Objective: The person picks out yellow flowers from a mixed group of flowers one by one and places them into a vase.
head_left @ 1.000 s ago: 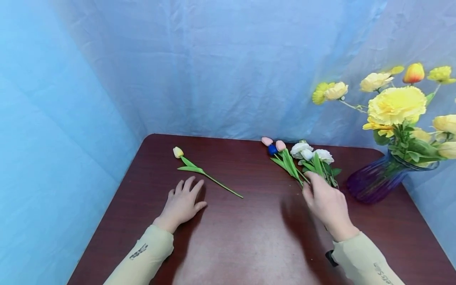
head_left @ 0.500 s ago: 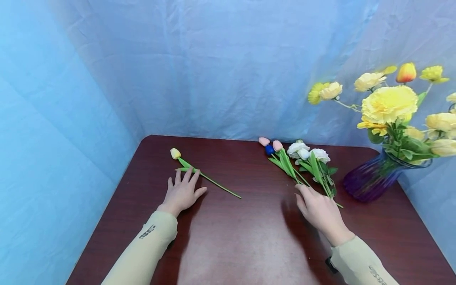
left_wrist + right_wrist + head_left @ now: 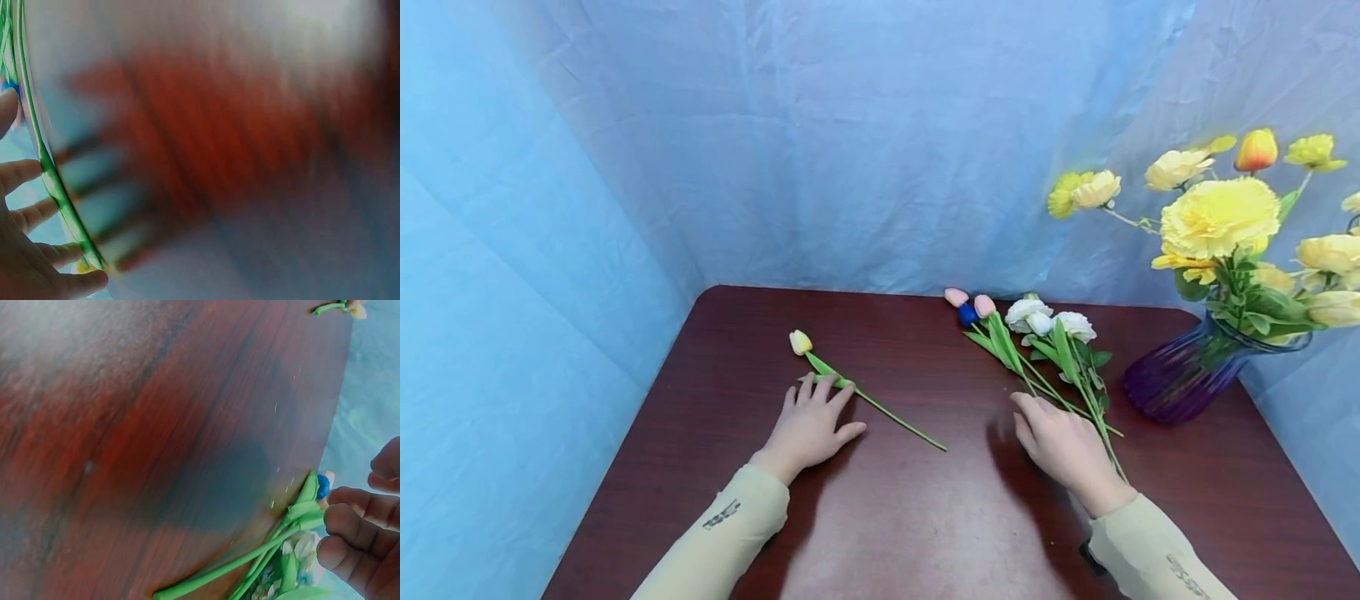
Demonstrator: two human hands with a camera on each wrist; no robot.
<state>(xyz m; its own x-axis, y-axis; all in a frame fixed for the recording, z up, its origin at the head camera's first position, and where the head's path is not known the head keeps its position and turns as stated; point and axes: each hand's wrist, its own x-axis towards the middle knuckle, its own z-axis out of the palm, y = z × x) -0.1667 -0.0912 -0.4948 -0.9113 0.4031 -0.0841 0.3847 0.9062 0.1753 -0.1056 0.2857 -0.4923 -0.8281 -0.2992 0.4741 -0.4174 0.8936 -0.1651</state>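
My left hand (image 3: 808, 425) lies with spread fingers over the leaves of a pale yellow artificial tulip (image 3: 801, 342) on the table. In the left wrist view, fingertips (image 3: 28, 215) reach the tulip's green leaf (image 3: 67, 203), with no grip round it. My right hand (image 3: 1067, 446) hovers over the right side of the table, its fingers loosely bent and holding nothing. Just beyond it are pink tulips (image 3: 985, 307), a blue tulip (image 3: 967, 314) and white flowers (image 3: 1028, 315). Their green stems (image 3: 219, 569) cross beneath this hand, which hides part of them in the head view.
A purple-blue glass vase (image 3: 1172, 375) full of yellow flowers (image 3: 1221, 218) leans at the right of the dark wooden table (image 3: 917, 508). Pale blue cloth (image 3: 865, 150) hangs behind the table and along its left side.
My left hand moved forward onto the pale yellow tulip, then the tulip slid right and nearer with it. My right hand drew back leftward from the flowers, baring more of their stems.
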